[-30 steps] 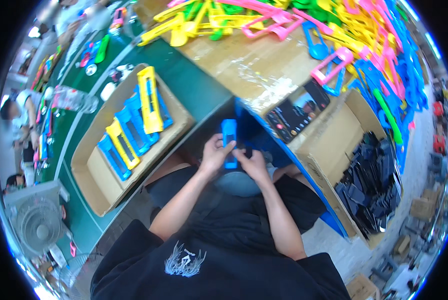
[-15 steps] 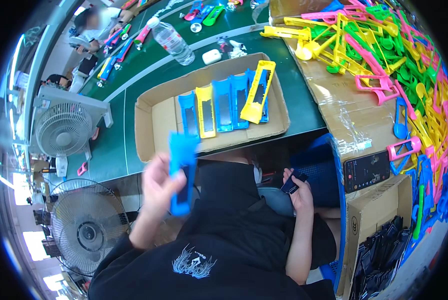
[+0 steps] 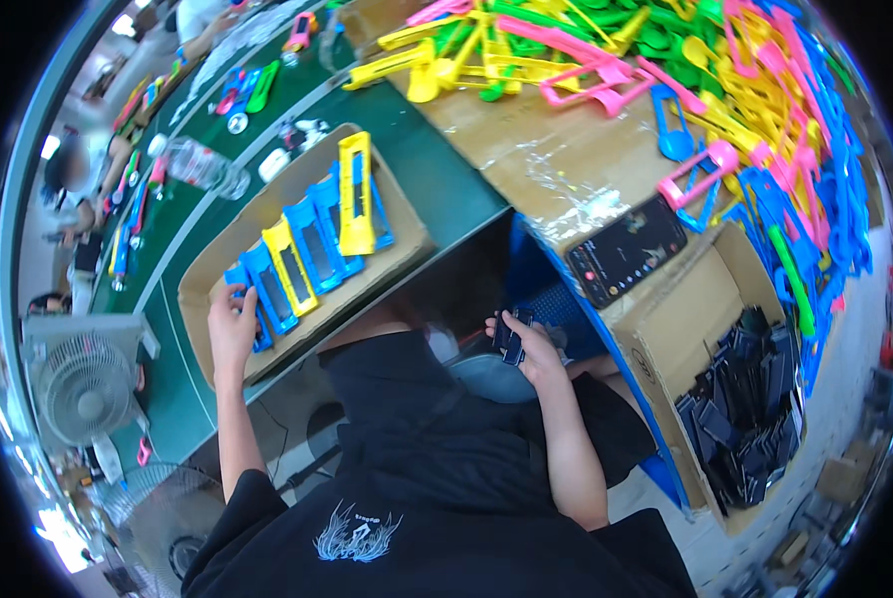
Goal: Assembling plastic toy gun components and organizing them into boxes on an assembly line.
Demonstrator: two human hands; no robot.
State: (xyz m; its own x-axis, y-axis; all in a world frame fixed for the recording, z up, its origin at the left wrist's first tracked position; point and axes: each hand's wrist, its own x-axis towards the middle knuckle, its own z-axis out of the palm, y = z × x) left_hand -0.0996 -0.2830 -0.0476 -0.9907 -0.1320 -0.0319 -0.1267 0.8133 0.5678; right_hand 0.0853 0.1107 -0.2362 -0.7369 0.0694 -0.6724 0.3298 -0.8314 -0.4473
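In the shallow cardboard tray (image 3: 407, 221), blue and yellow plastic casings with long windows stand in a row. My left hand (image 3: 229, 324) is at the row's left end, its fingers closed around the upper part of a blue casing (image 3: 262, 337). That casing is partly hidden behind the hand. One yellow casing (image 3: 356, 199) lies tilted over the blue ones at the right end. Over my lap, my right hand (image 3: 536, 351) grips a few small black rectangular plates (image 3: 511, 337).
Loose yellow, pink, green and blue plastic frames (image 3: 626, 60) are heaped on cardboard at the right. A phone (image 3: 626, 249) lies beside a cardboard box (image 3: 656, 329) of black plates (image 3: 741, 409). A water bottle (image 3: 202, 166) and fans (image 3: 80, 384) are at the left.
My left hand has lowered the blue casing into the tray's left end. The view has turned to the right. My right hand still holds the black plates.
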